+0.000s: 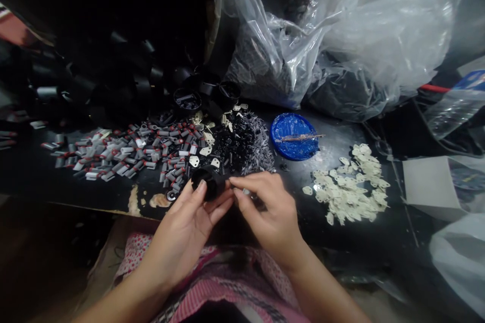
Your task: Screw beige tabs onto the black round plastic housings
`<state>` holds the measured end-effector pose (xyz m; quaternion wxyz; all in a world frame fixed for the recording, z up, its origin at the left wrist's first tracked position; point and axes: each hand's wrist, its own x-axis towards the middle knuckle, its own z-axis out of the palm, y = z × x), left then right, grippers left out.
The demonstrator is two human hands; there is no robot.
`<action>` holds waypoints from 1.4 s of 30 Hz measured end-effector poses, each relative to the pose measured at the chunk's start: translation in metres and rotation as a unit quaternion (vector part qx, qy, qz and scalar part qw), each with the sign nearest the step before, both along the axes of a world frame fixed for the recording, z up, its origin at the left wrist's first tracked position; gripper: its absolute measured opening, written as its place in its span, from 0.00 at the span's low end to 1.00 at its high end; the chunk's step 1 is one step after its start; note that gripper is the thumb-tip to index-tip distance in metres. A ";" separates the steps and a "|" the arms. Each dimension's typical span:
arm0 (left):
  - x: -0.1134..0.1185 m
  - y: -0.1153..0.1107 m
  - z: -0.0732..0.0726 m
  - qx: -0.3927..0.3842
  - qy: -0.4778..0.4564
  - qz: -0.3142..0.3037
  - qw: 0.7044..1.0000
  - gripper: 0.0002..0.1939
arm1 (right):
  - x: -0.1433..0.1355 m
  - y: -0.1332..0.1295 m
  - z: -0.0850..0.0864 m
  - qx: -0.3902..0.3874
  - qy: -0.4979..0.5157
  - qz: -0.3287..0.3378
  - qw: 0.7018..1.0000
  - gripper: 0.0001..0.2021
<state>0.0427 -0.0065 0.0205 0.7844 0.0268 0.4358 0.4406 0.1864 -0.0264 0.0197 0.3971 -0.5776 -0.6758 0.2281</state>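
Note:
My left hand [191,224] is wrapped round a black round cup-shaped part [207,181], thumb on its near side. Close at its right, my right hand [267,207] pinches something small between thumb and forefinger, too small to name. Just beyond the hands lie a pile of grey cylinders with red bands [125,154], a heap of small black parts [233,144] and a heap of grey slivers [259,144]. Flat cream-coloured plates with holes [352,186] are heaped to the right of my right hand.
A blue round lid [294,136] with a stick [301,137] across it lies beyond my right hand. Clear plastic bags [276,50] stand at the back. A white box [428,184] is at the right. More black cups [187,101] sit at the back left.

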 end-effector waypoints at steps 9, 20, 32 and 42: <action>0.003 -0.006 -0.003 0.066 -0.012 0.012 0.998 0.05 | -0.006 0.000 -0.003 -0.036 0.093 -0.089 0.991 0.04; -0.007 -0.011 -0.009 0.074 0.045 -0.072 0.994 0.08 | -0.005 -0.004 0.013 -0.004 0.066 -0.016 0.998 0.04; -0.024 -0.002 -0.022 0.101 0.040 -0.173 0.979 0.08 | 0.003 -0.004 0.026 -0.144 0.115 0.016 0.983 0.02; -0.020 0.001 -0.019 0.103 0.067 -0.130 0.984 0.08 | 0.009 -0.007 0.035 -0.107 -0.061 0.093 0.988 0.10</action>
